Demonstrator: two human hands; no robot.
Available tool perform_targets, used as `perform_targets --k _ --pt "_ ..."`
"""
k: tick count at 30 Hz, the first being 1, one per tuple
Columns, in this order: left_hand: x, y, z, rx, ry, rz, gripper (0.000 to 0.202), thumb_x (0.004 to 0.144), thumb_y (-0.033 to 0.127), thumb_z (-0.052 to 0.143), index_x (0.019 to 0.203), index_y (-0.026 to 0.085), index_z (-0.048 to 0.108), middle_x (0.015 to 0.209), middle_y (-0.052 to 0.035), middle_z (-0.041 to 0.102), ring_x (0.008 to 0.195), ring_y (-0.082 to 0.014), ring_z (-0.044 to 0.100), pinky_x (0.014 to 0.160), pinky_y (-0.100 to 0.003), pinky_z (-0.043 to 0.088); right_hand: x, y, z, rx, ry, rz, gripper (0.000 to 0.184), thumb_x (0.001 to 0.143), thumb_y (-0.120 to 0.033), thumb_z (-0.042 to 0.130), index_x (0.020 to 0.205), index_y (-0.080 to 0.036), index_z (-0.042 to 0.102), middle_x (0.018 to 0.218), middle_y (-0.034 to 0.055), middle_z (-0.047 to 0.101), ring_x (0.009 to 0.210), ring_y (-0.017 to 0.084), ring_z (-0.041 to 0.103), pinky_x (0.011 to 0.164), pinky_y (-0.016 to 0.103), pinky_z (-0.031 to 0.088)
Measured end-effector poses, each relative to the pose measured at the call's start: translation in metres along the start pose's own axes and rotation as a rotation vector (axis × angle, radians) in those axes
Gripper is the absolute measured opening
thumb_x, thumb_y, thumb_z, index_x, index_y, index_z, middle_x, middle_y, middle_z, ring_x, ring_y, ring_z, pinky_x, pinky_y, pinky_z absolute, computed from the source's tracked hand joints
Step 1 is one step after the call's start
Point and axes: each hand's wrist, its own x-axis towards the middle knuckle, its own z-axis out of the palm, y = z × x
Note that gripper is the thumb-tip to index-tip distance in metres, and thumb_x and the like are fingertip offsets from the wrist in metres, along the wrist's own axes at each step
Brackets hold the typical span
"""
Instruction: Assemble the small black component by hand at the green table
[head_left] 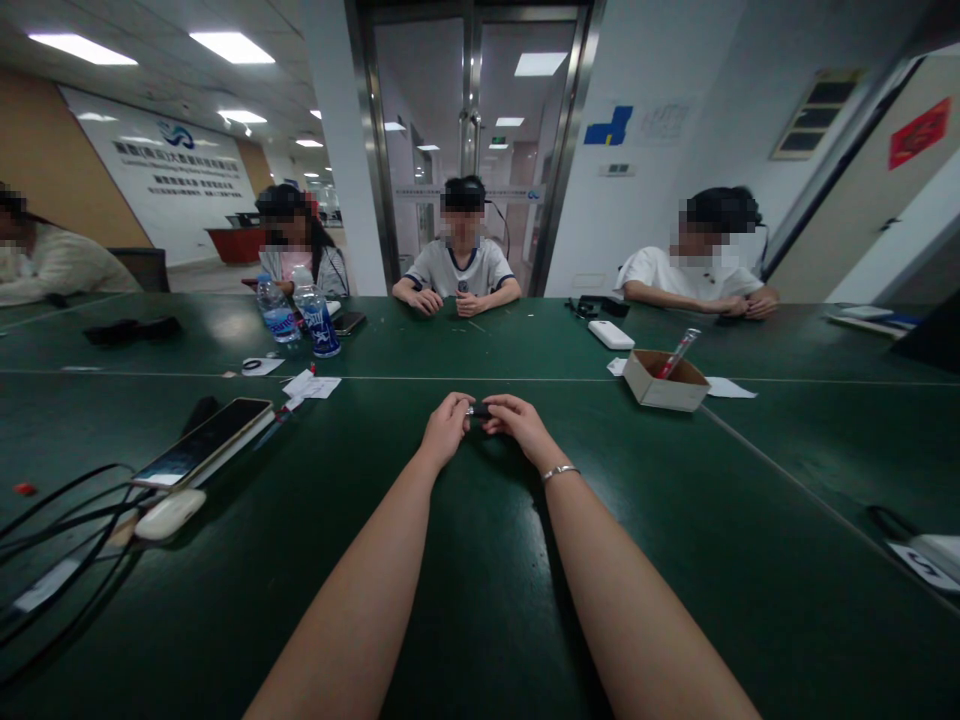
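Both my arms reach forward over the green table (pixel 480 560). Between my fingertips, just above or on the tabletop, lies a small black object with a silvery end (pixel 478 411); its kind is too small to make out. My left hand (pixel 448 428) pinches its silvery left end. The fingers of my right hand (pixel 519 425) are closed on its black right end, and a silver bracelet (pixel 561 472) circles that wrist. Part of the object is hidden by the fingers.
At left lie a phone (pixel 206 440), a white case (pixel 171 513) and black cables (pixel 82 530). Two bottles (pixel 319 322) stand farther back. A small box (pixel 664 385) holding a red-and-clear tube and a white power bank (pixel 611 335) are right. Several people sit around the table.
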Motion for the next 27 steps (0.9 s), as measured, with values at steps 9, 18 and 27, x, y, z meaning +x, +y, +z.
perform_targets --k 9,18,27 --pt "0.0008 0.0003 -0.0017 0.065 0.025 0.015 0.027 0.087 0.026 0.041 0.108 0.021 0.056 0.067 0.0027 0.053 0.053 -0.0098 0.046 0.051 -0.020 0.036 0.0002 -0.0010 0.0011 -0.003 0.002 0.016 0.019 0.071 -0.020 0.073 0.089 -0.015 0.068 0.067 0.0029 0.069 0.054 0.011 0.064 0.054 0.018 0.054" --pt "0.0017 -0.0009 -0.0025 0.073 0.011 0.053 0.031 0.082 0.022 0.044 0.111 0.021 0.056 0.069 0.0029 0.053 0.054 -0.0105 0.047 0.056 -0.022 0.037 0.0003 -0.0001 -0.0004 -0.014 -0.009 -0.001 0.022 0.071 -0.022 0.074 0.090 -0.015 0.068 0.067 0.0024 0.068 0.057 0.012 0.065 0.055 0.019 0.055" --pt "-0.0026 0.0059 -0.0033 0.091 0.003 0.031 0.028 0.085 0.026 0.043 0.108 0.021 0.058 0.067 0.0022 0.053 0.055 -0.0116 0.047 0.055 -0.023 0.037 -0.0020 -0.0031 0.0016 -0.020 0.008 0.004 0.019 0.070 -0.020 0.074 0.088 -0.016 0.069 0.068 0.0017 0.068 0.055 0.012 0.065 0.054 0.020 0.055"
